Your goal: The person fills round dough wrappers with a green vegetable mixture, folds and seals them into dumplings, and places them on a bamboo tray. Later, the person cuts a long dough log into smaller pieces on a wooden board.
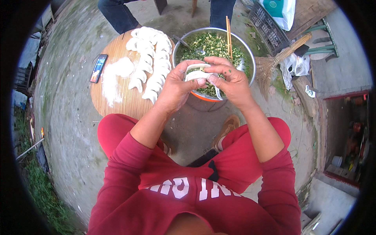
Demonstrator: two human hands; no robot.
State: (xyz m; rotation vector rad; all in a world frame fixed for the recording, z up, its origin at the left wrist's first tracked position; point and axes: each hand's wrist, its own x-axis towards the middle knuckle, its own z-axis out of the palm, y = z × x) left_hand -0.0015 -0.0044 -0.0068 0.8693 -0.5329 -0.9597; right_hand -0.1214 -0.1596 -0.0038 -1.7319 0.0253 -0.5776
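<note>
Between my left hand [180, 85] and my right hand [230, 79] is a white dough wrapper [197, 75], partly folded over green filling. Fingers and thumbs of both hands grip its edges. Beneath and beyond them stands a metal bowl [253, 61] of chopped green and yellow filling [210, 42]. Wooden chopsticks [228, 38] and a metal utensil [182, 42] lean in this bowl. To the left, a round slatted board [117, 97] carries curved rows of folded dumplings [161, 63]. Flat wrappers [122, 67] lie beside loose flour [111, 92] on the board.
A phone [98, 68] lies at the board's left edge. Another person's legs [117, 14] are beyond the board and bowl. To the right are a straw broom [268, 66], a black plastic crate [268, 28] and plastic bags [295, 67]. A doorway [346, 138] opens at far right.
</note>
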